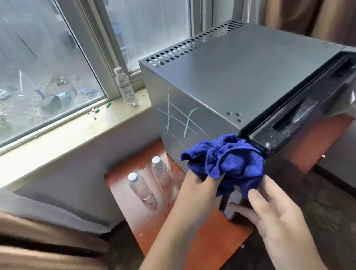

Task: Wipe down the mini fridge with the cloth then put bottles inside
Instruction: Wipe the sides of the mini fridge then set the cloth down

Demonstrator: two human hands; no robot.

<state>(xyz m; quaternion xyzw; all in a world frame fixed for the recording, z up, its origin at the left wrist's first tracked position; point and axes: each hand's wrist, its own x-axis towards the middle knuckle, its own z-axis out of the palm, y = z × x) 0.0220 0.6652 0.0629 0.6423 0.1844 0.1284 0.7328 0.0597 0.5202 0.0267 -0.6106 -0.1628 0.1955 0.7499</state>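
A grey metal mini fridge (243,69) stands on a red-brown table (198,243), with green chalk lines on its left side and its black door facing right. My left hand (198,188) is shut on a crumpled blue cloth (229,162) held against the fridge's near front corner. My right hand (268,211) touches the cloth's lower edge, thumb on the fabric, fingers by the corner of the door. Two clear water bottles (141,188) (160,174) with white caps stand on the table left of the fridge. A third bottle (125,87) stands on the windowsill.
A beige windowsill (62,139) runs behind the table under a large window, with small green and pink bits on it. Brown curtains hang at the left (30,251) and the upper right. Water drops lie on the table near the bottles. Patterned carpet covers the floor.
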